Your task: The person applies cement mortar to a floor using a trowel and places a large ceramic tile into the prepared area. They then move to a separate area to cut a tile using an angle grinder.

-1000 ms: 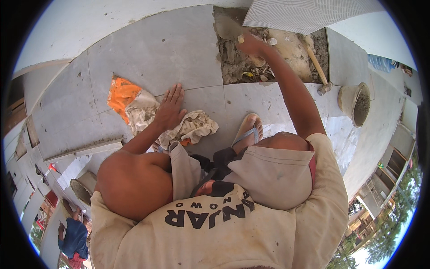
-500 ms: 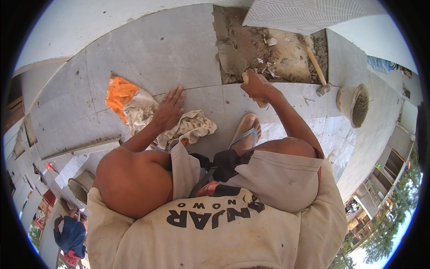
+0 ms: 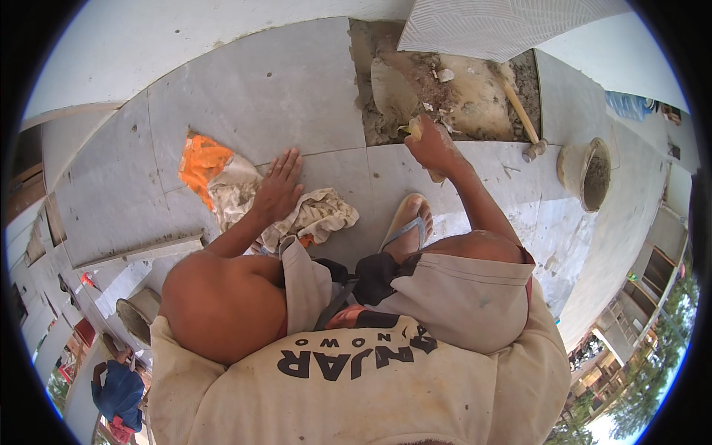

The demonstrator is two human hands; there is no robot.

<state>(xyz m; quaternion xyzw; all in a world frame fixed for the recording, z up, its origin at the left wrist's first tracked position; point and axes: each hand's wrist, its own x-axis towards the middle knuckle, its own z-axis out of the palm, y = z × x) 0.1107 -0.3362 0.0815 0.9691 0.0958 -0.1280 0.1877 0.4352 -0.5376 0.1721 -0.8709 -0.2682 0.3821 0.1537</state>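
My left hand lies flat on a grey floor tile, fingers stretched. Beside and under its wrist is a crumpled, dirty cloth, off-white with an orange part. My right hand is closed round a tool with a pale tan body, seen at both sides of the fist; its exact kind is hidden. The fist is at the near edge of an untiled patch of mortar, dirt and rubble. Smooth wet mortar covers its left part.
A wooden-handled hammer lies across the patch's right side. Behind it leans a tile with a ridged back. Mortar-stained buckets stand right and left. A long strip lies at left. Another person is at far lower left.
My right hand has shifted slightly right and turned a little with the tool in it. My left hand stays flat on the tile. The view has tilted slightly.
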